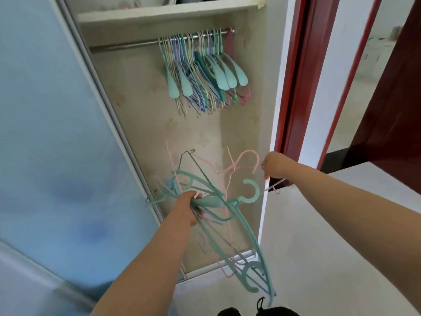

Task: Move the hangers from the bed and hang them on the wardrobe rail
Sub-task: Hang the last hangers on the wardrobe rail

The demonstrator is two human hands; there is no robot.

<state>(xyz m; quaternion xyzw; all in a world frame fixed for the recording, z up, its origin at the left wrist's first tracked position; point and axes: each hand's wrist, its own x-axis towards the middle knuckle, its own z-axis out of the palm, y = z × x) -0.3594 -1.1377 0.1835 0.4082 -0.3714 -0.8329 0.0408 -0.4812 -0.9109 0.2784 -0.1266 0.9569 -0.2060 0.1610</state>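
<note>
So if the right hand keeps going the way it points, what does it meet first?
The right hand points left toward the pink hanger it pinches; beyond that, probably the wardrobe's back wall. Depth is unclear, so this is a guess.

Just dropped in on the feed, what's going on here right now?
A person stands at the open wardrobe with an armful of hangers. The left hand grips a tangled bunch of hangers, mostly teal and pink, that trails down toward the floor. The right hand pinches a thin pink wire hanger, apparently taken from the bunch. Above, the wardrobe rail already carries a packed row of hung hangers at its right end; its left part is bare. The pink one is not yet on the rail.
</note>
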